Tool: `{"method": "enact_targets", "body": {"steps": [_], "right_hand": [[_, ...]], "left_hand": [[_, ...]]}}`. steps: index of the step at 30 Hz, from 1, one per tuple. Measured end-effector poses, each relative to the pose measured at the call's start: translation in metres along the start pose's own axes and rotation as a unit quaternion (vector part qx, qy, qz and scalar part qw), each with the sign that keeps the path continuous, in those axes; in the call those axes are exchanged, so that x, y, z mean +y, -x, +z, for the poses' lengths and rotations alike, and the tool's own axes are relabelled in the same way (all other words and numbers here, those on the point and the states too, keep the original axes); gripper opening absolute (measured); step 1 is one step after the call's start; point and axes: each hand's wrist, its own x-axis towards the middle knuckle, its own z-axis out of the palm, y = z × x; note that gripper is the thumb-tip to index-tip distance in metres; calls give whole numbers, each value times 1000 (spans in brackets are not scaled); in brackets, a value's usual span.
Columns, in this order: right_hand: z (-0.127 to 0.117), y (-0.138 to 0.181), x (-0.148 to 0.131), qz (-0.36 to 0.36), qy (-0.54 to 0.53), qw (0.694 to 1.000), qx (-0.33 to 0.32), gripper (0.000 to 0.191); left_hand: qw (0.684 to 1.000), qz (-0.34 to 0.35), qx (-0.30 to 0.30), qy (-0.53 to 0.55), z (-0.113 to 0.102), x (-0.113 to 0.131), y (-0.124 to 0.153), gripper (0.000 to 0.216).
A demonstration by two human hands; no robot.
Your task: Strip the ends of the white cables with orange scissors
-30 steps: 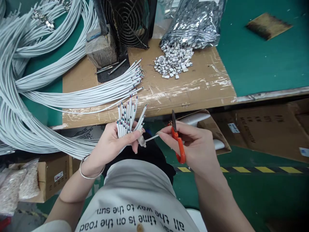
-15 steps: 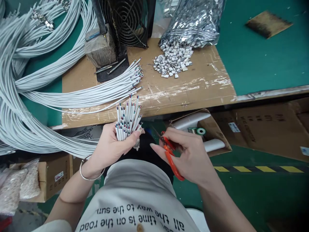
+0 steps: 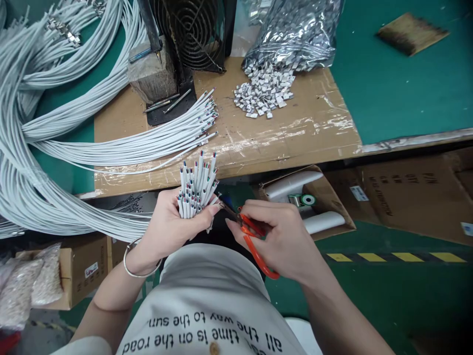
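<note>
My left hand [image 3: 175, 219] is wrapped round a bundle of white cables [image 3: 195, 187], whose cut ends point up and show small coloured wire cores. In my right hand [image 3: 283, 236] is a pair of orange-handled scissors [image 3: 258, 249]. The scissor tips reach the right edge of the bundle, close to my left thumb; whether the blades touch a cable I cannot tell. A second fan of white cables [image 3: 148, 148] lies on the cardboard sheet [image 3: 295, 133], just beyond my left hand.
Small metal connectors [image 3: 262, 93] spill from a silvery bag [image 3: 295, 34]. A soldering iron [image 3: 150, 24] leans by a worn block [image 3: 153, 71], beside a black fan [image 3: 194, 32]. Below the table edge, an open carton [image 3: 332, 197] holds white rolls and a solder spool [image 3: 307, 199].
My right hand has moved left with the scissors, bringing their tips up to the cable bundle. My left hand and its cables have shifted only slightly.
</note>
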Motion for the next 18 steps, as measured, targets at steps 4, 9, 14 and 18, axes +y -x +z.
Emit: {"method": "enact_targets", "body": {"steps": [4, 9, 14, 18], "right_hand": [[0, 0, 0, -8, -4, 1000, 6, 43], [0, 0, 1, -24, -12, 1000, 10, 42], [1, 0, 1, -28, -16, 999, 18, 42], [4, 0, 2, -38, -26, 999, 24, 41]], "left_hand": [[1000, -6, -5, 7, -2, 0, 1, 24], [1000, -14, -13, 13, -3, 1, 2, 21], [999, -29, -11, 21, -3, 2, 3, 18], [999, -36, -7, 24, -3, 2, 4, 18]]}}
